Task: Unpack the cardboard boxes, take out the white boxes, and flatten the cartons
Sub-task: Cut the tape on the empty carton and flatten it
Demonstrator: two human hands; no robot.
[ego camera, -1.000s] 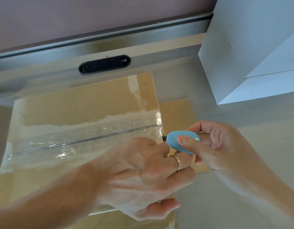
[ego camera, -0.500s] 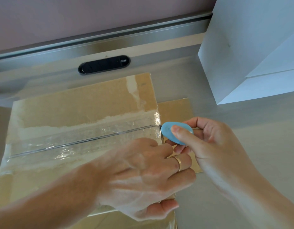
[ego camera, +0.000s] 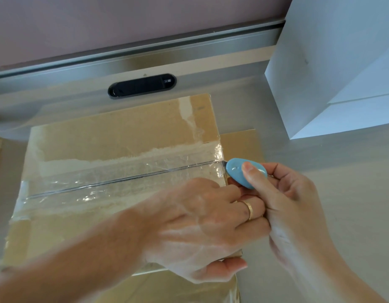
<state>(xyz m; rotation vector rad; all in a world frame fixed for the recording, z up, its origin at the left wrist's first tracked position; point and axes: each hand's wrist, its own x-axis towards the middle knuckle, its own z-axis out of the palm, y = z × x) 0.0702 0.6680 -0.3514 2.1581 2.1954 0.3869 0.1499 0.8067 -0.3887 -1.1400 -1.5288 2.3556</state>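
The right hand [ego camera: 298,204] pinches a blue cutter [ego camera: 241,172], thumb pressed on its top and the other fingers curled beneath it. The cutter's nose touches the right end of the tape [ego camera: 101,180], just where the centre seam meets the carton's [ego camera: 115,136] right edge. Touching that hand, the left hand [ego camera: 202,226] lies over the carton's near right corner, fingers bent toward the right edge and thumb hooked round the near side, gripping it steady. The carton sits closed on the table [ego camera: 346,226], directly left of the cutter, and its seam runs away leftward under clear tape that looks whole. The job therefore seems early for this carton: slitting is only about to begin, and emptying and flattening remain. A flat cardboard sheet [ego camera: 241,143] pokes out under its right side, perhaps a carton already flattened. A white box [ego camera: 333,66] stands far right, well apart.
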